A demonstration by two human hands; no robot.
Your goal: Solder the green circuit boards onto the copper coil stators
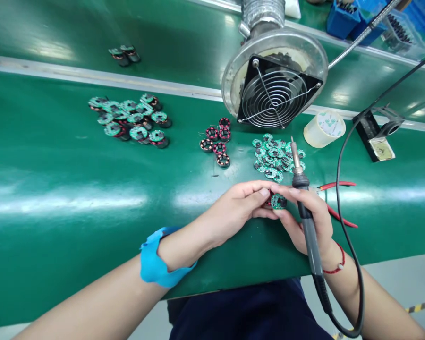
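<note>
Near the table's front edge, my left hand (238, 208) grips a small red and black wound coil. A round green circuit board (278, 201) lies against that coil, pinched by the fingertips of my right hand (310, 212). The same right hand also carries a black soldering iron (309, 226), its metal tip pointing up and away from me. Beyond my hands is a pile of green circuit boards (274, 156). Several bare coils (219, 148) stand to the left of that pile. How the held board and coil touch is partly hidden by my fingers.
A fan (274, 97) hangs over the back of the green table (74, 245). Coils with boards (131, 118) stand at left. A tape roll (324, 130), iron stand (375, 134) and red-handled pliers (342, 219) are at right. The iron's cable (340, 165) loops at right.
</note>
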